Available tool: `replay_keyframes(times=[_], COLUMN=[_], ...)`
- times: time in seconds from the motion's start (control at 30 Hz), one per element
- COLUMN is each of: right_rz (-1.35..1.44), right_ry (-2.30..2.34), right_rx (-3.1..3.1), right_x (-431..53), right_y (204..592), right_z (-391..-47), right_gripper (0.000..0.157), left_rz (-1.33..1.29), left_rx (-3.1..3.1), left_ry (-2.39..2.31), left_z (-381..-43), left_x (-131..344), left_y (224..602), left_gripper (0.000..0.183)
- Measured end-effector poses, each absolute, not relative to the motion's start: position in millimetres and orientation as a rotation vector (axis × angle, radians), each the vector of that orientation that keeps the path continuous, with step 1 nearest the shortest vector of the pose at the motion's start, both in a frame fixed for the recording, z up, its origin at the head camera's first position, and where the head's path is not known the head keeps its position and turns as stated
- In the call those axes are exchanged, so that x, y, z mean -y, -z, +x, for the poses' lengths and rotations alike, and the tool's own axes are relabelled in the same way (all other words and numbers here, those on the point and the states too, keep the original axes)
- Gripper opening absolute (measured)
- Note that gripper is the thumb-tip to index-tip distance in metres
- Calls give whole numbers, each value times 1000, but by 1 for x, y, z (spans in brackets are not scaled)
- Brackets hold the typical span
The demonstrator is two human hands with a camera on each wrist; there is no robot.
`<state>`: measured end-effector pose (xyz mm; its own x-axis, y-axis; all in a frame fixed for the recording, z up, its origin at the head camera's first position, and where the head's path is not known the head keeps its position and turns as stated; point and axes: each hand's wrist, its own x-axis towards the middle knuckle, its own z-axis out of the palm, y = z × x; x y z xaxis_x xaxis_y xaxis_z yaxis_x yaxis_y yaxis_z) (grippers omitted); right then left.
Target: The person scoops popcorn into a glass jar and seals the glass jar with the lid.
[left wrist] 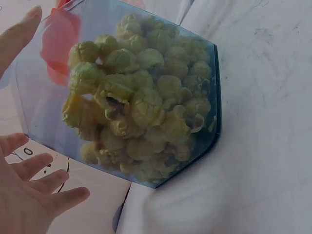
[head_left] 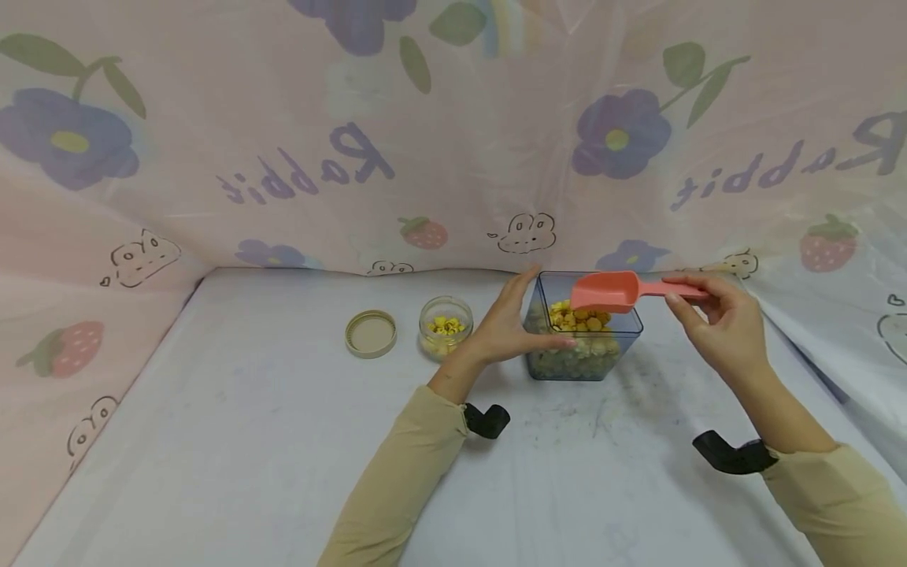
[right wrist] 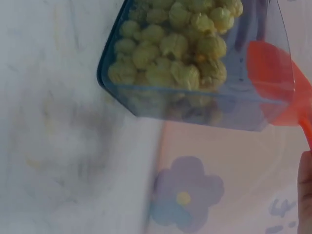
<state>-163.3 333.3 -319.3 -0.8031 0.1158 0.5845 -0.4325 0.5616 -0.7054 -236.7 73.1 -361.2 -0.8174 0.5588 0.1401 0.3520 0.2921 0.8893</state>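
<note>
A clear bluish square container [head_left: 627, 335] stands on the table, part filled with yellow popcorn [head_left: 577, 319]. Along its left side lies my left hand [head_left: 505, 327], thumb across the front and fingers toward the back. Those fingers look straight and spread beside the rim in the left wrist view. My right hand [head_left: 730, 319] pinches the handle of a coral-red scoop [head_left: 612, 291]. The scoop's bowl is over the container's opening, with no popcorn visible in it. Through the container wall, part of the scoop [right wrist: 268, 73] shows above the popcorn in the right wrist view.
Left of the container stands a small clear jar [head_left: 427, 340] with some popcorn inside. A round beige lid [head_left: 372, 335] lies beside it. The white tabletop [head_left: 248, 417] meets a patterned pink curtain [head_left: 460, 157] behind and at the sides.
</note>
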Motion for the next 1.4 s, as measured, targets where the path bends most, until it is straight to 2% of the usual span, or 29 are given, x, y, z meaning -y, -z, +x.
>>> replay_keyframes(times=[0.37, 0.7, 1.4], right_rz=[301, 374, 492], right_ry=[-976, -561, -329], right_rx=[2300, 2438, 2610], right_x=[-332, -335, -318], right_y=[298, 283, 257], right_z=[-164, -169, -177], right_gripper=[24, 28, 25], left_rz=[866, 852, 867], left_rx=[-2290, -2198, -2170], left_ry=[-1592, -1670, -1672], left_z=[-239, -241, -242], left_x=[-77, -79, -79], left_y=[364, 367, 368], left_gripper=[110, 105, 104])
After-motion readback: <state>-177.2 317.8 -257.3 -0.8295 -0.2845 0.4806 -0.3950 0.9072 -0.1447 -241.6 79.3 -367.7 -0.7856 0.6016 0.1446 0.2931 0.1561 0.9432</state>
